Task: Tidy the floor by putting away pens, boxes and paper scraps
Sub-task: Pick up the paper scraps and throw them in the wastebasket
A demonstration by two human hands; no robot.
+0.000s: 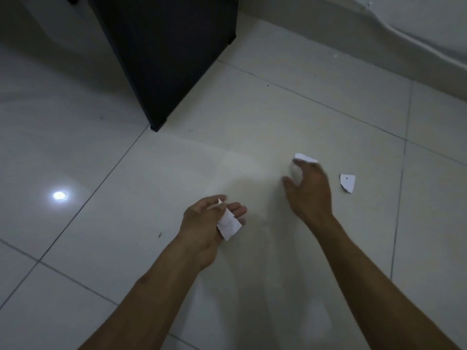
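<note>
Left hand (209,223) grips gathered scraps (228,223); open right hand (309,188) reaches a scrap (304,157) mid-frame; another piece (348,182) waits at its right.

Paper scrap (228,224) in left grip (209,223) — tiled floor (101,223)

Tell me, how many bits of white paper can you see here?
3: one scrap held in the left hand, one scrap at the right hand fingertips, one scrap lying on the floor right of it. More may be hidden.
</note>
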